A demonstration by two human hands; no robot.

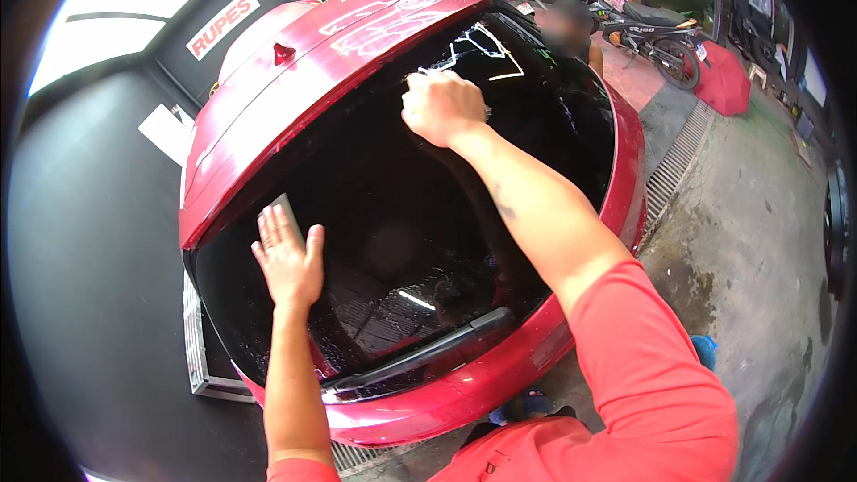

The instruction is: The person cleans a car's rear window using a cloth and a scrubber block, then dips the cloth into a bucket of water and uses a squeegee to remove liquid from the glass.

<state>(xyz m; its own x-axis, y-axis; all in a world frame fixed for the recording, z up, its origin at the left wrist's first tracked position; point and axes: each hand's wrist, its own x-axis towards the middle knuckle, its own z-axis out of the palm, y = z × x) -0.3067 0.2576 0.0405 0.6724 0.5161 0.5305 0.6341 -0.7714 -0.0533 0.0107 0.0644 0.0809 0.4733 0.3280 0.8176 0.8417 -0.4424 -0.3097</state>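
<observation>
A red car's dark rear window (pixel 395 187) lies before me, wet with droplets in its lower part. My left hand (pixel 288 258) lies over a grey flat pad (pixel 290 217) against the left side of the glass, fingers extended and thumb spread. Higher up, near the roof edge, my right hand (pixel 443 107) is curled against the window. Its palm side is hidden, so I cannot tell what it holds. A black rear wiper (pixel 428 355) runs along the bottom of the glass.
The glossy red roof (pixel 268 107) carries a small antenna fin (pixel 284 53). A person (pixel 568 30) is beyond the car's right side. Motorcycles (pixel 646 33) and a red umbrella (pixel 723 80) stand behind. A floor grate (pixel 679 147) runs along the right; a dark wall (pixel 87 227) is left.
</observation>
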